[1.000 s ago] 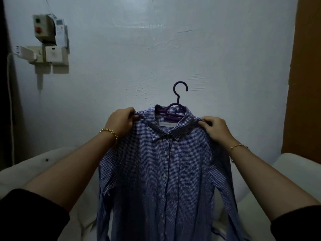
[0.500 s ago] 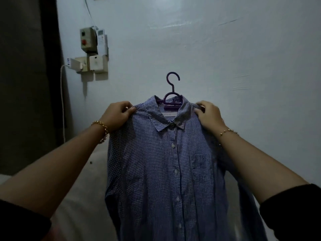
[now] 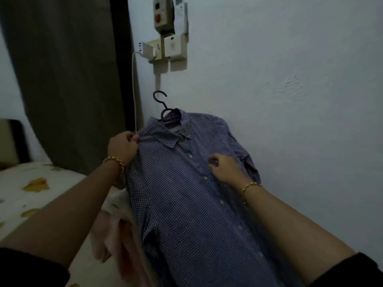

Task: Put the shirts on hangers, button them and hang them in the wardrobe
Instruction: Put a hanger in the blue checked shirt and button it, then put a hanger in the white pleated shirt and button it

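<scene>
on hooked hanger (image 3: 165, 111), fine-checked shirt (image 3: 186, 193)

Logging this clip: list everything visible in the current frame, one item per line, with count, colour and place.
wall: one, white, behind everything
shirt: one, blue checked, on the hanger, tilted in front of the wall
hanger: one, dark purple, hook sticking out of the collar
switch box: one, grey with a red button, top of the wall
charger: one, white, plugged in below the switch box
curtain: one, dark brown, left
bedsheet: one, white with yellow print, lower left
pink cloth: one, beneath the shirt's left edge
bracelets: two, gold, one per wrist
sleeves: two, black, bottom corners
left hand: grips the shirt's shoulder
right hand: fingers curled at the button placket, grip unclear
</scene>
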